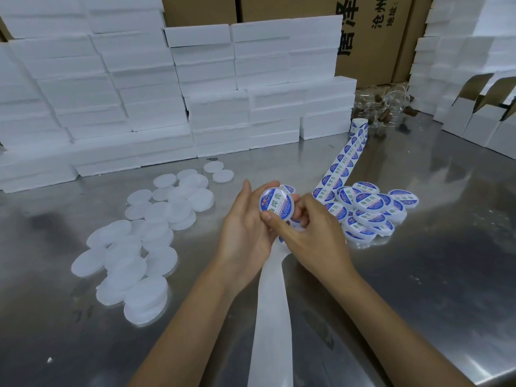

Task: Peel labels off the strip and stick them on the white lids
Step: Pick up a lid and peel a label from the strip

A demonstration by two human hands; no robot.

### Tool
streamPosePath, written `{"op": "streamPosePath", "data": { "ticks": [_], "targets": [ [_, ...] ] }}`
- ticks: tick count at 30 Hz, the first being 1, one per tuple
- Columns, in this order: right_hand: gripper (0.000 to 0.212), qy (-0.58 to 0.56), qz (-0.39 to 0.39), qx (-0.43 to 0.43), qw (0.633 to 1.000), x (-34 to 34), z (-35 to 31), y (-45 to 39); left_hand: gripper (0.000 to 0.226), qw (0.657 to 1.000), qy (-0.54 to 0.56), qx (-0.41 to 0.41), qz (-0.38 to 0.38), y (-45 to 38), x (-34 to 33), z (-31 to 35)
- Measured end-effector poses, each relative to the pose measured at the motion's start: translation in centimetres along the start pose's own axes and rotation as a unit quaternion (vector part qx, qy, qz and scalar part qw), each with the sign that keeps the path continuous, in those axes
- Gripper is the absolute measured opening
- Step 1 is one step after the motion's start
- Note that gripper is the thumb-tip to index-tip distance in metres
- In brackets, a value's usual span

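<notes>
Bare backing paper (272,317) runs from the bottom edge at 6 o'clock up under both hands, its lower end cut off by the frame. Across the steel table (418,275), white foam blocks (167,93) stack along 10 to 12 o'clock, with cardboard cartons (371,37) behind them, their print only partly readable. Plain white lids (134,255) lie scattered at 9 o'clock, and labelled lids (368,210) pile at 3 o'clock of the hands. From that pile the label strip (343,163) runs toward 1 o'clock to a small roll whose far end is blurred. At centre, the left hand (245,230) cradles a labelled lid (277,203), fingers curled behind its rim and thumb on the lower edge. The right hand (312,233) has its fingers bent against the lid's right side; the fingertips are hidden, so whether they pinch anything cannot be told.
</notes>
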State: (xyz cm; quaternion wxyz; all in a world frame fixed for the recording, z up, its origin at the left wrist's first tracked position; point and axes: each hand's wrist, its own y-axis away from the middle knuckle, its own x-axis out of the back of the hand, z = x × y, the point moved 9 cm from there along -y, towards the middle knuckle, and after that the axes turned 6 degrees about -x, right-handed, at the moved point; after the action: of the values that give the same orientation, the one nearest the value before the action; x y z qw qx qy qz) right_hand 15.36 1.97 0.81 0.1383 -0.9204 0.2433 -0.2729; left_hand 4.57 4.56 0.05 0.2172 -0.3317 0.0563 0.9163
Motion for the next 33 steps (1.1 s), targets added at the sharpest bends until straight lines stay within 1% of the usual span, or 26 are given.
{"op": "streamPosePath", "data": {
  "ticks": [3, 6, 8, 9, 11, 13, 14, 15, 17, 20, 24, 25, 26, 28, 33],
  "targets": [
    [0.056, 0.034, -0.001, 0.032, 0.999, -0.2, -0.7, 0.3, 0.061, 1.000, 0.015, 0.004, -0.018, 0.0, -0.3, -0.2],
    [0.051, 0.042, 0.008, 0.023, 0.999, 0.0, -0.5, 0.0, 0.046, 0.999, 0.025, 0.001, -0.036, 0.0, -0.5, -0.2],
    [0.047, 0.026, 0.017, 0.024, 0.999, 0.2, -0.4, 0.0, 0.036, 0.999, 0.003, -0.006, -0.043, -0.2, -0.5, -0.1],
    [0.045, 0.020, 0.027, 0.023, 0.999, 0.4, -0.3, -0.1, 0.032, 0.998, -0.033, -0.015, -0.043, -0.2, -0.4, 0.0],
    [0.046, 0.020, 0.043, 0.012, 0.999, 0.8, 0.2, -0.3, 0.031, 0.986, -0.154, -0.052, -0.031, -0.2, 0.2, 0.5],
    [0.045, 0.033, 0.051, 0.005, 0.998, 1.1, 0.7, -0.5, 0.036, 0.952, -0.289, -0.102, -0.011, 0.1, 0.8, 1.5],
    [0.045, 0.037, 0.055, 0.006, 0.998, 1.2, 0.7, -0.5, 0.039, 0.938, -0.325, -0.120, -0.005, 0.2, 0.9, 2.0],
    [0.045, 0.038, 0.059, 0.009, 0.998, 1.2, 0.7, -0.4, 0.041, 0.933, -0.337, -0.124, -0.003, 0.2, 1.0, 2.2],
    [0.045, 0.034, 0.060, 0.012, 0.998, 1.2, 0.6, -0.3, 0.043, 0.937, -0.330, -0.118, -0.008, 0.2, 0.9, 2.4],
    [0.043, 0.033, 0.041, 0.015, 0.998, 0.9, 0.5, -0.1, 0.042, 0.941, -0.316, -0.117, -0.015, 0.3, 0.8, 2.7],
    [0.063, 0.092, 0.035, 0.015, 0.995, 1.0, 0.1, 0.1, 0.030, 0.946, -0.299, -0.124, 0.010, 0.7, 1.2, 2.8],
    [0.065, 0.092, 0.033, 0.018, 0.995, 1.0, 0.0, 0.1, 0.028, 0.946, -0.299, -0.125, 0.017, 0.7, 1.4, 2.8],
    [0.064, 0.083, 0.028, 0.020, 0.996, 0.9, 0.0, 0.1, 0.027, 0.946, -0.298, -0.124, 0.021, 0.7, 1.5, 2.8],
    [0.054, 0.061, 0.016, 0.027, 0.998, 0.7, -0.1, 0.0, 0.027, 0.948, -0.294, -0.121, 0.027, 0.6, 1.5, 2.8],
    [0.032, 0.036, 0.014, 0.054, 0.998, 0.5, -0.7, 0.2, 0.014, 0.949, -0.284, -0.118, 0.073, 0.6, 2.3, 2.8]
  ]
}}
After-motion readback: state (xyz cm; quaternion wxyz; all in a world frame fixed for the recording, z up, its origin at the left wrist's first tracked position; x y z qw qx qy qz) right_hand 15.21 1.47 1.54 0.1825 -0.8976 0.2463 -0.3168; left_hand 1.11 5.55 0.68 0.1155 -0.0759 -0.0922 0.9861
